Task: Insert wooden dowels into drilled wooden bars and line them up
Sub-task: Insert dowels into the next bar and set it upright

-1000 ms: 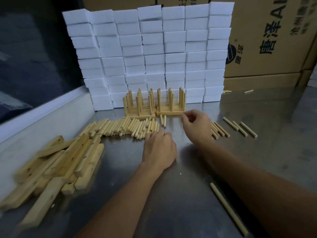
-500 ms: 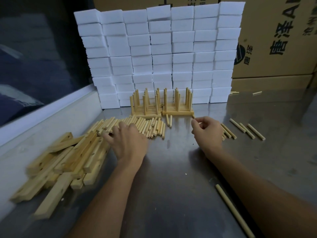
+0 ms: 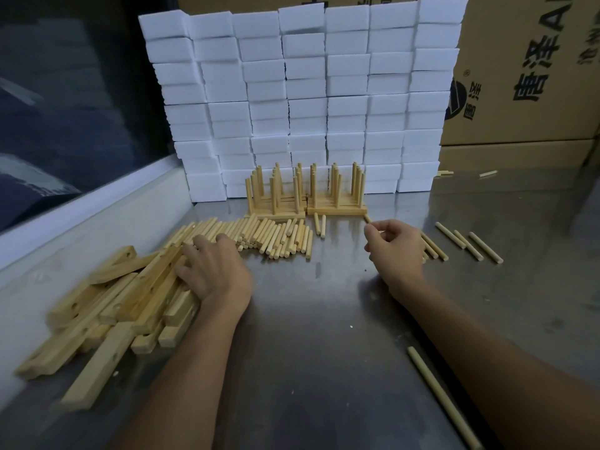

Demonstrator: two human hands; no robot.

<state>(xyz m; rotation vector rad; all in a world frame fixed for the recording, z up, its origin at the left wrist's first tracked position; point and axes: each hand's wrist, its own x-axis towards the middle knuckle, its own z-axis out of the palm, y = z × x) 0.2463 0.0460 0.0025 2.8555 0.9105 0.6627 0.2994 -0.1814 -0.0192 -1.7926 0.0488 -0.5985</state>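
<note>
Wooden bars (image 3: 107, 306) lie heaped at nine o'clock on the steel table (image 3: 308, 336), crossed over one another, and the left hand (image 3: 214, 271) rests on the heap's right end with its fingers curled down over a bar; whether they have actually closed round it I cannot tell. Pulling one bar from under the others could drag the heap apart or push it into the loose dowels (image 3: 259, 235) lying just beyond the knuckles at eleven o'clock, and round dowels roll easily on bare steel. The right hand (image 3: 394, 246), at one o'clock, is curled with thumb and forefinger pinched together, seemingly on a dowel that barely shows. The finished bars (image 3: 306, 209) stand at twelve o'clock with dowels upright, close ahead of that hand; a careless reach could topple them. One long dowel (image 3: 441, 397) lies by the right forearm at four o'clock, where a sweep could knock it off.
</note>
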